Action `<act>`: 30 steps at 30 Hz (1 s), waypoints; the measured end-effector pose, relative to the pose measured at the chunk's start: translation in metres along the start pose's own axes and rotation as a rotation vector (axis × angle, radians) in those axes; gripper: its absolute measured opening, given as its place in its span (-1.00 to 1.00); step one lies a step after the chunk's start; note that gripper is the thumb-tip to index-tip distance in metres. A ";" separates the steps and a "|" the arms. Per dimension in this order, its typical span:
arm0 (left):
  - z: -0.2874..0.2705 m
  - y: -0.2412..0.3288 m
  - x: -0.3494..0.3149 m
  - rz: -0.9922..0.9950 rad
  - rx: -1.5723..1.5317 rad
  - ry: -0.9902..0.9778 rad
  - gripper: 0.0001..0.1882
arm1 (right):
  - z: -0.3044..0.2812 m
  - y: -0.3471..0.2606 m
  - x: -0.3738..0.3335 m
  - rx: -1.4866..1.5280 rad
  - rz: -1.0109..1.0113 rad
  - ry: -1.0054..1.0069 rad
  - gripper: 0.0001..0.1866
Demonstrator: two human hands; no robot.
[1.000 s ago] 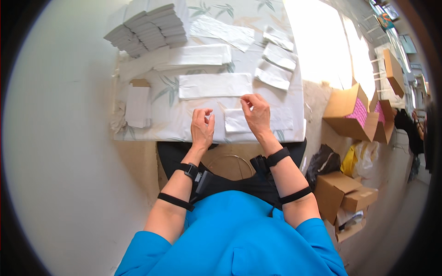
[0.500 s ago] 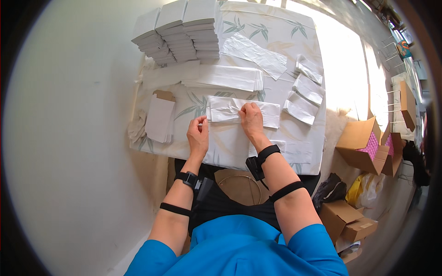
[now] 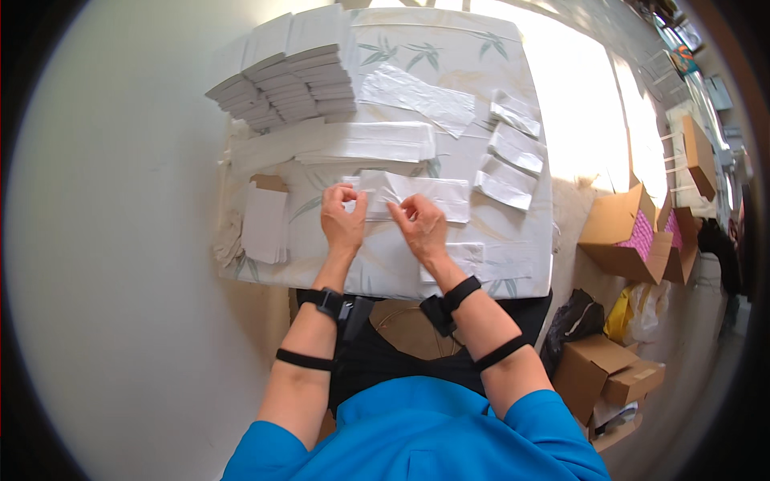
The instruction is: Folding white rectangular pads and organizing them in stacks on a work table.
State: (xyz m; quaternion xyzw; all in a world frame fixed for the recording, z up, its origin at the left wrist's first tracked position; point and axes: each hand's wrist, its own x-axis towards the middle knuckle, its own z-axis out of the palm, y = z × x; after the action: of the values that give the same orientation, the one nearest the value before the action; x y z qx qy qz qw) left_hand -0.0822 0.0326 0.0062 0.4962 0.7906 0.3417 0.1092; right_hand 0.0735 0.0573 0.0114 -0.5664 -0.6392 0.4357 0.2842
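Observation:
A thin, glossy white sheet (image 3: pixel 437 196), maybe a flat plastic sleeve, lies on a small flat pile in front of me, its left part lifted into a peak. My right hand (image 3: pixel 423 228) pinches its near edge, left of the middle. At the left end, my left hand (image 3: pixel 342 223) is curled with thumb and fingertips together at the sheet's edge; what exactly lies between them is hard to make out. Behind the pile is a long stack of flat white sleeves (image 3: pixel 369 142). Three folded white packets (image 3: pixel 504 182) lie to the right.
Tall stacks of white packs (image 3: pixel 281 72) stand at the back left. White cards with brown backing (image 3: pixel 265 224) lie at left, and a crinkled white sheet (image 3: pixel 419 100) at the back. More white sleeves (image 3: pixel 457 258) lie near the front edge. Cardboard boxes (image 3: pixel 613 232) stand on the floor at right.
My right hand has moved left along the sheet and lower, and the sheet's left part now rises in a fold. My left hand has come up to its left end. The view has shifted slightly.

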 end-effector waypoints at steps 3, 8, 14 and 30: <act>-0.025 0.027 -0.008 -0.166 -0.745 -0.202 -0.84 | 0.005 0.003 -0.040 1.353 0.620 -0.426 -0.20; -0.086 0.056 -0.037 -0.373 -1.264 -0.462 -0.80 | -0.010 0.022 -0.039 1.928 0.496 0.108 -0.38; -0.091 0.015 -0.077 -0.594 -1.165 -0.450 -0.75 | -0.055 0.057 -0.089 1.429 0.462 0.086 -0.70; -0.036 -0.042 -0.095 -0.915 -0.396 -0.511 -0.52 | -0.067 0.066 -0.120 0.511 0.536 0.185 -0.70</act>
State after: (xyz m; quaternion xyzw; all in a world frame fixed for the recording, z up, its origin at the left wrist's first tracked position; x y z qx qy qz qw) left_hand -0.0843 -0.0756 -0.0100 0.1397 0.7946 0.2701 0.5256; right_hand 0.1858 -0.0451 0.0002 -0.6612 -0.3110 0.5870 0.3486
